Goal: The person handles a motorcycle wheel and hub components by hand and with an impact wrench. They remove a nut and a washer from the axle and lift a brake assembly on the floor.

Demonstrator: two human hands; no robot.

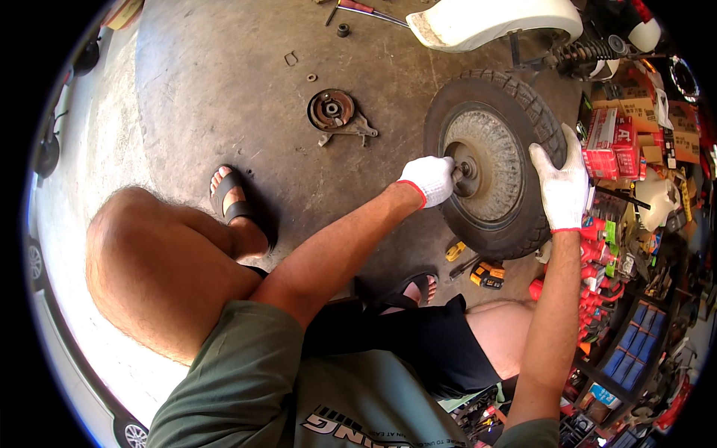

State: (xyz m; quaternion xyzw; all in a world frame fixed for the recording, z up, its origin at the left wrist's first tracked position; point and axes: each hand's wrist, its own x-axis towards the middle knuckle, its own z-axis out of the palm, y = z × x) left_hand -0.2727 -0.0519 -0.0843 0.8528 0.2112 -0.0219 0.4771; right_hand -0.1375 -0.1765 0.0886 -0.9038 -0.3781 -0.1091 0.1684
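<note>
A motorcycle or scooter wheel (483, 166) with a black knobbly tyre and dusty metal hub stands tilted in front of me. My left hand (430, 181), in a white knit glove with a red cuff, is closed at the hub's centre. A small dark metal piece shows by its fingertips, but its kind is hidden. My right hand (560, 179), gloved alike, grips the tyre's right edge, thumb apart and fingers over the tread. On the floor to the left lies a rusty brake backing plate (332, 113) with an arm.
A white fender (497, 24) and coil-spring shock absorber (586, 54) are beyond the wheel. A yellow-black battery (488, 274) and yellow-handled tool (455, 251) lie below it. Red boxes (612, 145) and blue bins (633, 347) crowd the right. A screwdriver (355, 7) lies far off.
</note>
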